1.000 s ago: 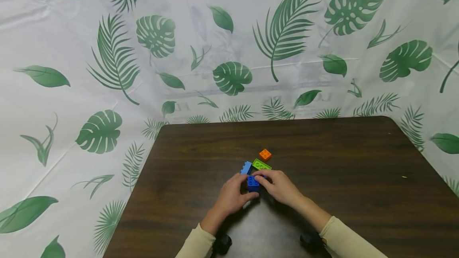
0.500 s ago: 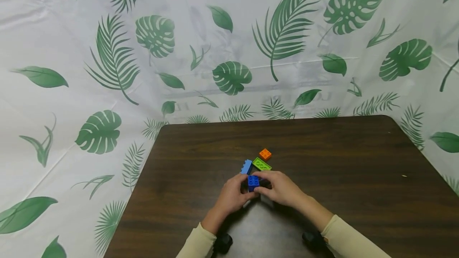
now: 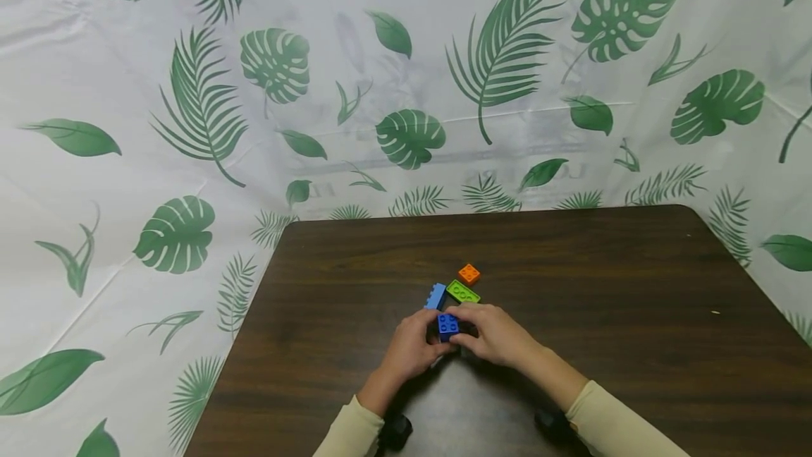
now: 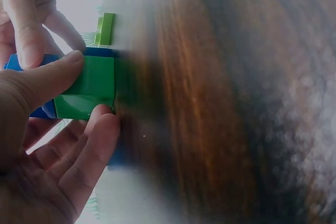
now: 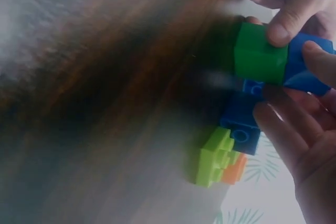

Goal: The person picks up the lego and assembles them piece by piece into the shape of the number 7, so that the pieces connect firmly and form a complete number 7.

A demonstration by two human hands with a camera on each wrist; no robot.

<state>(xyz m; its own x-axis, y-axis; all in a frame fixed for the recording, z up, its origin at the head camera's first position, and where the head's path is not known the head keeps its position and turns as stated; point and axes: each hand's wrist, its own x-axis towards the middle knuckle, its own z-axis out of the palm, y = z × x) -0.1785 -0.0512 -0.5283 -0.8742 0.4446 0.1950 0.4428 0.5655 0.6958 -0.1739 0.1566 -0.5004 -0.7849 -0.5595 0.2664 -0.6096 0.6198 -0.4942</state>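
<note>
Both hands meet over the table around a small stack: a blue brick (image 3: pixel 447 324) with studs facing up, and a green brick (image 4: pixel 89 85) joined under it. My left hand (image 3: pixel 411 348) holds the green brick, thumb on one face and fingertips at its lower edge in the left wrist view. The right hand (image 3: pixel 491 333) pinches the blue brick from the other side, its thumb on the near face. In the right wrist view the seam between green and blue looks closed. A darker blue brick (image 5: pixel 241 121) lies just beyond the stack, partly hidden by the right fingers.
Behind the hands lie a light blue brick (image 3: pixel 435 296) on its side, a lime green brick (image 3: pixel 463 291) and, farther back, an orange brick (image 3: pixel 469 273). The dark wooden table (image 3: pixel 355 252) ends at a leaf-print curtain (image 3: pixel 406 76).
The right thumb has slid from the top of the blue brick to its near side. The left hand stays around the stack, and the loose bricks lie as before.
</note>
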